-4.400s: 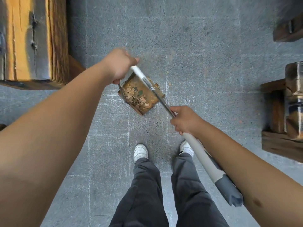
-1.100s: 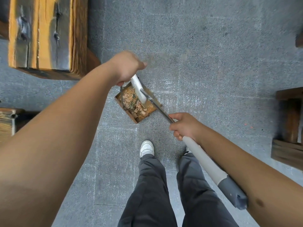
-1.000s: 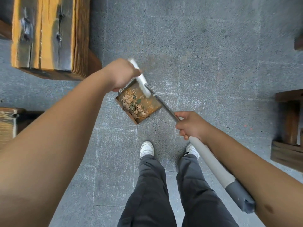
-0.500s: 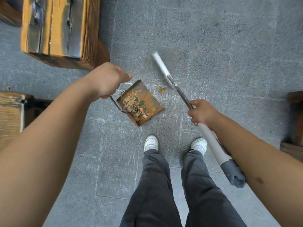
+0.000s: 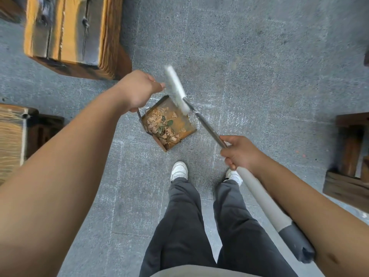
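Note:
A rusty metal dustpan (image 5: 185, 124) sits on the grey paving in front of my feet, holding dry leaves and petals (image 5: 160, 126). My left hand (image 5: 139, 89) grips the dustpan's upright handle from above; the handle is mostly hidden under the fist. My right hand (image 5: 238, 151) grips the long broom handle (image 5: 261, 198) where the metal shaft meets the grey sleeve. The white broom head (image 5: 176, 89) is blurred and lies at the dustpan's far open edge, just right of my left hand.
A heavy wooden bench (image 5: 69, 31) stands at the upper left, another wooden piece (image 5: 12, 136) at the left edge. Wooden furniture (image 5: 349, 156) stands at the right edge. My feet in white shoes (image 5: 179, 170) stand just behind the dustpan. Grey stone paving (image 5: 259, 56) stretches ahead.
The broom head swung out past the dustpan's mouth half a second ago and has now come back against its open edge. The loose leaves outside the pan are gone. My left hand kept its grip.

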Available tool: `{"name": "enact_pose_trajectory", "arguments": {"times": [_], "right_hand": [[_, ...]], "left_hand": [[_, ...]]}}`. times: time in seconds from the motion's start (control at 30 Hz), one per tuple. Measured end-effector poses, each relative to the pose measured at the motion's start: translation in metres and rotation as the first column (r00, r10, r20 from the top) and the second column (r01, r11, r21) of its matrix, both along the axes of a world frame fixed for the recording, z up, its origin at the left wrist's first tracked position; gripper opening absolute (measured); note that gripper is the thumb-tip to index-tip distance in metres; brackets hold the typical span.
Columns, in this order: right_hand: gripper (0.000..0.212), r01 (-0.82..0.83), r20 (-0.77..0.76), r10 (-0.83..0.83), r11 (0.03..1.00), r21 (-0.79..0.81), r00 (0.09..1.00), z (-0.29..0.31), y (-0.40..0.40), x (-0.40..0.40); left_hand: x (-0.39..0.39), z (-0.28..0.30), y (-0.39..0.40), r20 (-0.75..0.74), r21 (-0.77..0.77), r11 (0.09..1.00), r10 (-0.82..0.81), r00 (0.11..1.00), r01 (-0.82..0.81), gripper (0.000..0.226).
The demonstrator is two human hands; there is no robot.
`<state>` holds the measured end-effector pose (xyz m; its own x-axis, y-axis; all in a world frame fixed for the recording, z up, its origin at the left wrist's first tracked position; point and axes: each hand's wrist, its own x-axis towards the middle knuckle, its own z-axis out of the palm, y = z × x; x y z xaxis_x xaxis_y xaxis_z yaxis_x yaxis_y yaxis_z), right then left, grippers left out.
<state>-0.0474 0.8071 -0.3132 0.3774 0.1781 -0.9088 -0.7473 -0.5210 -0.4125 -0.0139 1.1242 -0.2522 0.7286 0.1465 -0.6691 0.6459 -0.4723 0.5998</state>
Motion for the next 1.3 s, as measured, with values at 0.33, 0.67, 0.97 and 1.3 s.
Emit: {"name": "enact_pose_trajectory", "arguments": {"times": [0.33, 0.67, 0.97, 1.3], "right_hand": [[0.058, -0.092, -0.011, 0.091, 0.992, -0.089, 0.996, -0.036, 0.018, 0.012], [0.063, 0.08, -0.086, -0.08, 0.997, 0.002, 0.993, 0.003, -0.009, -0.021], [0.064, -0.063, 0.01, 0.065, 0.992, -0.11, 0.998, -0.015, -0.005, 0.008], [0.062, -0.21, -0.084, 0.208, 0.978, -0.014, 0.974, -0.022, 0.032, -0.021]], "left_hand": [[0.008, 0.001, 0.004, -0.045, 0.102, 0.995, -0.003, 0.999, 0.008, 0.037], [-0.001, 0.013, -0.006, -0.074, 0.143, 0.986, -0.072, 0.995, 0.082, 0.039], [-0.023, 0.023, 0.004, -0.081, 0.07, 0.994, -0.081, 0.993, 0.086, 0.046], [-0.02, 0.024, -0.011, -0.076, 0.151, 0.973, -0.166, 0.983, 0.176, 0.045]]}}
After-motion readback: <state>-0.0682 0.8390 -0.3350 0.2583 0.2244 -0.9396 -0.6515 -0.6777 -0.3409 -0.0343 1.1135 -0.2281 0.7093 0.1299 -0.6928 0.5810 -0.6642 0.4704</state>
